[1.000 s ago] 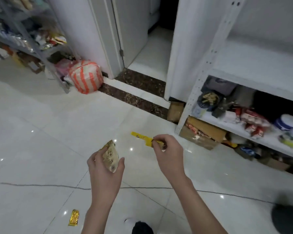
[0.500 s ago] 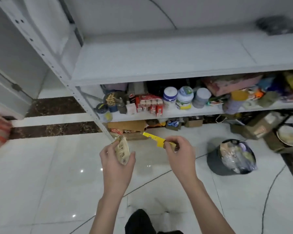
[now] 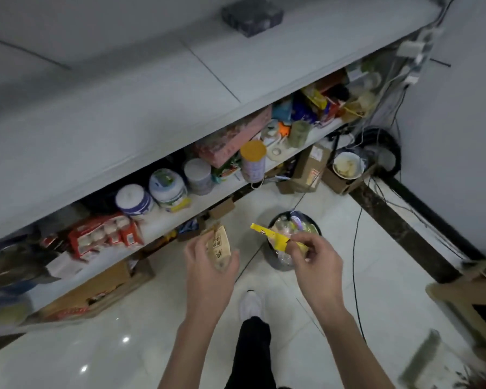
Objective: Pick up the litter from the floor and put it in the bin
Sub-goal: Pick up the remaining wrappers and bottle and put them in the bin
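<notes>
Okay, I see cluttered white shelf [image 3: 180, 211] far left, jars and red packets on it, cardboard box [image 3: 96, 293] on floor beneath. Left hand [image 3: 208, 273] near centre, fingers clamped on tan wrapper [image 3: 219, 245], held upright. Right hand [image 3: 317, 265] just right, fingertips pinched on yellow wrapper [image 3: 272, 237], strip pointing left, held over black bin [image 3: 278, 262]. Bin already holds clear plastic litter. White shoe [image 3: 250, 304] on pale tiles between arms.

Open floor [image 3: 306, 299] lies around the bin [image 3: 278, 263], whose mouth is heaped with rubbish. The shelf [image 3: 180, 211] edge crowds its left; a cable [image 3: 355, 248] trails past its right.
</notes>
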The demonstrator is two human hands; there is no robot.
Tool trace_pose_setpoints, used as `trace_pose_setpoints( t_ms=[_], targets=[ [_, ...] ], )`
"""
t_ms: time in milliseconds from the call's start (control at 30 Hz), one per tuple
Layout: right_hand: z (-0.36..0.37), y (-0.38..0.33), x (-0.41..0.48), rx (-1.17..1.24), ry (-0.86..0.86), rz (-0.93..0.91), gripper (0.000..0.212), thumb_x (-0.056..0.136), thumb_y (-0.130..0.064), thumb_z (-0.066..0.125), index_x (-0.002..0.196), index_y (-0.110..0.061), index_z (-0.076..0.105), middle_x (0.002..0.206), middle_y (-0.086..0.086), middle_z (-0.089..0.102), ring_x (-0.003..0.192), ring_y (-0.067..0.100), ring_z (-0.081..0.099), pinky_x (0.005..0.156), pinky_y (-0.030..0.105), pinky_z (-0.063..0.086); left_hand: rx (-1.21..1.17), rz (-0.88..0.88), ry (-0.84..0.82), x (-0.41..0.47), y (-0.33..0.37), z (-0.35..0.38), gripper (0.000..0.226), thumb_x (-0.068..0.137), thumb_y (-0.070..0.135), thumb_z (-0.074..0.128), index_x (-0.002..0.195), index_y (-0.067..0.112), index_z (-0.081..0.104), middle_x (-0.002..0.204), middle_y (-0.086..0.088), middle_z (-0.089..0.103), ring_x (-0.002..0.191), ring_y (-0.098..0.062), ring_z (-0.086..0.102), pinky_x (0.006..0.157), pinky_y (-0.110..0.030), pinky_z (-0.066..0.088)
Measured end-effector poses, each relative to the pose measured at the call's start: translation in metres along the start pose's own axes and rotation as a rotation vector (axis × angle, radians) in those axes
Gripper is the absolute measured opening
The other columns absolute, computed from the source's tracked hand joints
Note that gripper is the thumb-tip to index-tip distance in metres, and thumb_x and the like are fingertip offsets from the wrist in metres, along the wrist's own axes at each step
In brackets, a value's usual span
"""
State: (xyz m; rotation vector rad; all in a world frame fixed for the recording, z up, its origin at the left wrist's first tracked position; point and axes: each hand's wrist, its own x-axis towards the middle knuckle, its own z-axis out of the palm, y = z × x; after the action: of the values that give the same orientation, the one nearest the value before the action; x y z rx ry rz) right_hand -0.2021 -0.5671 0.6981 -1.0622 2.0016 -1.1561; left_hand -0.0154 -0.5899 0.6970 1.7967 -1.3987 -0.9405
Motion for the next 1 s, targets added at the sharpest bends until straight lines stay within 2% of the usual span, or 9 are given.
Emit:
trace_pose_setpoints(
  t_ms=[100, 233, 433, 600, 733, 833, 933, 1000],
  targets=[
    [-0.019, 0.022, 0.051, -0.025, 0.077, 0.072, 0.015, 0.086, -0.016, 0.071, 0.088, -0.031, 0.07, 0.091, -0.014, 0.07, 0.083, 0.008, 0.064, 0.077, 0.038, 0.054, 0.019, 0.012, -0.087, 0.039, 0.01, 0.055, 0.057, 0.082, 0.032, 0.076, 0.132, 0.023, 0.052, 0.126, 0.004, 0.039, 0.114, -0.011, 0.046, 0.096, -0.028, 0.042],
    [-0.038, 0.058, 0.104, -0.048, 0.132, 0.131, 0.018, 0.085, -0.015, 0.071, 0.087, -0.032, 0.068, 0.09, -0.009, 0.071, 0.084, 0.013, 0.066, 0.077, 0.037, 0.054, 0.048, 0.006, -0.179, 0.072, 0.012, 0.125, 0.058, 0.08, 0.033, 0.077, 0.131, 0.021, 0.051, 0.129, 0.0, 0.04, 0.119, -0.018, 0.049, 0.1, -0.037, 0.045],
    [-0.046, 0.131, 0.174, -0.055, 0.155, 0.252, 0.018, 0.084, -0.015, 0.07, 0.087, -0.033, 0.07, 0.092, -0.014, 0.07, 0.085, 0.003, 0.062, 0.072, 0.011, 0.045, 0.079, -0.065, -0.287, 0.106, -0.012, 0.233, 0.061, 0.076, 0.039, 0.078, 0.129, 0.023, 0.053, 0.127, -0.001, 0.043, 0.115, -0.019, 0.053, 0.099, -0.039, 0.048],
    [-0.03, 0.203, 0.223, -0.04, 0.077, 0.321, 0.014, 0.085, -0.015, 0.068, 0.09, -0.028, 0.071, 0.093, -0.012, 0.07, 0.088, 0.003, 0.063, 0.071, 0.005, 0.042, 0.126, -0.085, -0.249, 0.124, -0.055, 0.318, 0.06, 0.078, 0.044, 0.078, 0.129, 0.027, 0.051, 0.121, 0.009, 0.042, 0.113, -0.015, 0.053, 0.1, -0.042, 0.048],
    [-0.001, 0.266, 0.251, -0.044, 0.016, 0.343, 0.015, 0.084, -0.017, 0.067, 0.09, -0.029, 0.071, 0.093, -0.013, 0.071, 0.087, 0.004, 0.064, 0.071, 0.007, 0.043, 0.136, -0.082, -0.225, 0.138, -0.106, 0.376, 0.062, 0.079, 0.051, 0.072, 0.131, 0.027, 0.049, 0.121, 0.011, 0.04, 0.113, -0.016, 0.055, 0.098, -0.044, 0.049],
    [0.024, 0.315, 0.265, -0.062, -0.003, 0.337, 0.014, 0.085, -0.019, 0.067, 0.092, -0.03, 0.07, 0.093, -0.013, 0.07, 0.088, 0.005, 0.064, 0.076, 0.014, 0.048, 0.158, -0.05, -0.223, 0.147, -0.149, 0.412, 0.065, 0.078, 0.053, 0.07, 0.133, 0.024, 0.049, 0.121, 0.009, 0.041, 0.114, -0.018, 0.054, 0.098, -0.044, 0.048],
    [0.052, 0.361, 0.273, -0.05, -0.006, 0.338, 0.013, 0.086, -0.018, 0.067, 0.094, -0.027, 0.071, 0.094, -0.013, 0.07, 0.09, 0.006, 0.065, 0.08, 0.02, 0.05, 0.186, -0.056, -0.233, 0.155, -0.19, 0.443, 0.066, 0.078, 0.055, 0.067, 0.134, 0.025, 0.048, 0.125, 0.004, 0.046, 0.118, -0.019, 0.052, 0.101, -0.044, 0.046],
    [0.069, 0.386, 0.276, -0.044, 0.007, 0.331, 0.013, 0.087, -0.016, 0.067, 0.095, -0.026, 0.071, 0.095, -0.013, 0.071, 0.089, 0.005, 0.064, 0.08, 0.019, 0.05, 0.198, -0.045, -0.24, 0.159, -0.212, 0.46, 0.065, 0.079, 0.052, 0.068, 0.134, 0.022, 0.049, 0.13, -0.001, 0.049, 0.122, -0.02, 0.05, 0.103, -0.046, 0.043]
  ],
)
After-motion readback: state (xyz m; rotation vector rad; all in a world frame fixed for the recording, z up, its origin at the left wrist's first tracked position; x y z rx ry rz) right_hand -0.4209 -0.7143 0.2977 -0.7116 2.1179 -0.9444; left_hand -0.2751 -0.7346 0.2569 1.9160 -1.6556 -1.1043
